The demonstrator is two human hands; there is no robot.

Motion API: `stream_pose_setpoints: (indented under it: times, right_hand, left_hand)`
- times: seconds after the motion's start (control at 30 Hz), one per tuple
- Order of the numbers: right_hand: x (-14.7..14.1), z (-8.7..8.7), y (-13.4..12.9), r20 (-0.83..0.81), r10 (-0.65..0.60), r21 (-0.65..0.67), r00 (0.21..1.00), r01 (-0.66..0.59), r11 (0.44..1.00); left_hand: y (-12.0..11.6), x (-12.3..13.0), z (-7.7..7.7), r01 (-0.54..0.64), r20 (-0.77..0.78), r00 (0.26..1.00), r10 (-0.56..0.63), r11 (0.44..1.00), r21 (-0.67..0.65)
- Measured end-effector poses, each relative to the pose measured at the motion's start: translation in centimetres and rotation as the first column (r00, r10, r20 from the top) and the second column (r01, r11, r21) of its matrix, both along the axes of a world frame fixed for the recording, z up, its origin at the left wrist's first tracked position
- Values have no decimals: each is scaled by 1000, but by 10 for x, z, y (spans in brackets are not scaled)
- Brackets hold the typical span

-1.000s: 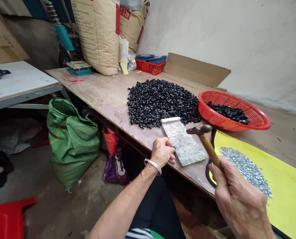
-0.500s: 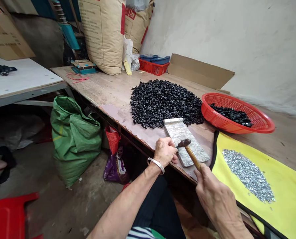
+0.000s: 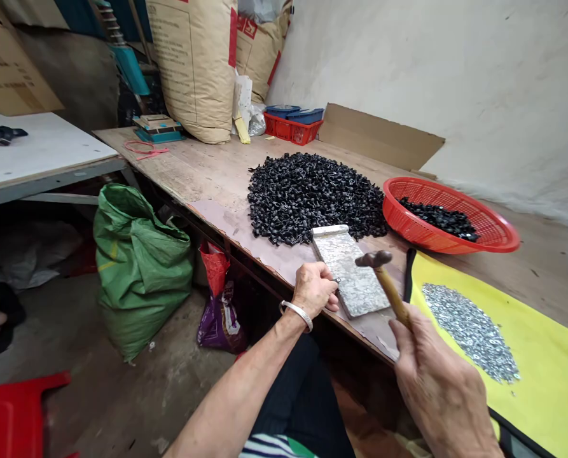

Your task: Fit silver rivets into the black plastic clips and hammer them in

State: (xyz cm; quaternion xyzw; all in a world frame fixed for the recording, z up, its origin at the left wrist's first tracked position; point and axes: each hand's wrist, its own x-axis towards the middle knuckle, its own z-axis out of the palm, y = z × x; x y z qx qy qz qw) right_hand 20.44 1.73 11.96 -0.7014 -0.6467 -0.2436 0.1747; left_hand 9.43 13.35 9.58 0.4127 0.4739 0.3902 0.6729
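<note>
My left hand (image 3: 313,289), with a bracelet at the wrist, pinches a small dark part (image 3: 337,280) at the left edge of a worn metal plate (image 3: 355,267). My right hand (image 3: 436,375) grips the wooden handle of a hammer (image 3: 374,259), whose head is above the plate's right side, apart from the small part. Behind the plate lies a large heap of black parts (image 3: 312,197). To the right, many small silvery metal pieces (image 3: 472,327) lie on a yellow cloth (image 3: 541,356).
A red mesh basket (image 3: 498,232) with black parts stands at the right. Farther back are large sacks (image 3: 193,63), a red crate (image 3: 293,130) and a cardboard sheet (image 3: 379,137). A green sack (image 3: 140,273) stands on the floor at the left.
The hammer in my right hand has moved up and right, away from the small part. My left hand has stayed at the plate's edge. The view has shifted slightly.
</note>
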Motion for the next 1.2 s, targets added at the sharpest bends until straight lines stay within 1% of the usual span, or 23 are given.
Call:
stream_pose_setpoints:
  times: [0.07, 0.17, 0.2, 0.3, 0.33, 0.37, 0.43, 0.5, 0.53, 0.57, 0.63, 0.67, 0.7, 0.73, 0.77, 0.83, 0.9, 0.97, 1.03, 1.07, 1.13, 1.17, 1.2]
  right_hand:
    - [-1, 0, 0, 17, 1, 24, 1000, -1, 1000]
    - [-2, 1, 0, 105, 46, -91, 993, -36, 995]
    - [-2, 1, 1, 109, 57, -97, 992, -47, 994]
    - [-3, 0, 0, 45, 10, 67, 999, -13, 998]
    - [-4, -2, 0, 25, -6, 92, 1000, 4, 996]
    - [-4, -4, 0, 12, -16, 69, 1000, 15, 998]
    - [-3, -9, 1, -24, -23, -66, 999, 21, 998]
    - [0, -9, 3, -162, -52, -158, 986, 26, 987]
    - [3, -7, 5, -284, -74, -168, 956, 26, 985]
    - [6, -4, 7, -424, -99, -182, 900, 22, 983]
    - [12, 4, 14, -685, -155, -245, 712, -25, 969]
    - [15, 7, 19, -761, -199, -302, 617, -66, 951]
    - [18, 9, 24, -780, -254, -370, 572, -94, 924]
    - [21, 10, 30, -756, -304, -438, 580, -102, 893]
    - [24, 9, 35, -703, -340, -495, 625, -86, 865]
    - [28, 6, 44, -566, -378, -556, 733, 0, 831]
    - [29, 3, 48, -434, -367, -554, 823, 77, 829]
    - [28, 4, 46, -267, -302, -531, 915, 121, 839]
    - [24, 9, 39, -105, -215, -474, 971, 141, 869]
    - [21, 12, 34, -122, -179, -432, 976, 110, 895]
    - [13, 17, 25, -333, -112, -334, 936, -6, 943]
    - [8, 19, 20, -469, -80, -308, 880, -77, 948]
    - [2, 20, 16, -615, -69, -308, 785, -159, 938]
  left_hand:
    - [0, 0, 0, 0, -1, 1000, 0, 1000, -1]
    - [-1, 0, 1, 1, -1, 1000, -1, 1000, -4]
    - [-1, 0, 1, 2, 0, 1000, -2, 1000, -6]
    - [-1, -1, 2, 5, 7, 1000, -5, 1000, -8]
    - [-1, -1, 1, 4, 9, 1000, -4, 1000, -5]
    - [-1, -1, 1, 1, 11, 1000, -1, 1000, -2]
    - [-1, -1, 0, -8, 14, 1000, 8, 1000, 5]
    - [0, 0, -1, -6, 21, 1000, 6, 1000, 10]
    - [0, 0, -1, -2, 27, 1000, 2, 1000, 12]
    - [0, -1, 0, 5, 36, 999, -5, 1000, 15]
    - [-1, -3, 1, 21, 48, 999, -22, 1000, 24]
    - [-2, -6, 2, 28, 64, 998, -30, 999, 30]
    - [-5, -10, 3, 40, 100, 994, -43, 999, 36]
    - [-8, -15, 3, 58, 158, 985, -64, 997, 42]
    - [-13, -21, 3, 80, 235, 968, -88, 996, 44]
    - [-24, -34, 2, 137, 408, 902, -140, 990, 38]
    - [-35, -46, 0, 180, 531, 832, -158, 984, 11]
    - [-43, -55, -3, 201, 612, 778, -144, 979, -25]
    - [-49, -60, -5, 215, 665, 735, -130, 975, -47]
    - [-50, -61, -7, 222, 682, 720, -130, 974, -49]
    - [-52, -62, -8, 236, 699, 701, -142, 971, -40]
    - [-52, -61, -9, 243, 703, 696, -149, 969, -35]
    - [-53, -61, -9, 251, 705, 692, -157, 968, -31]
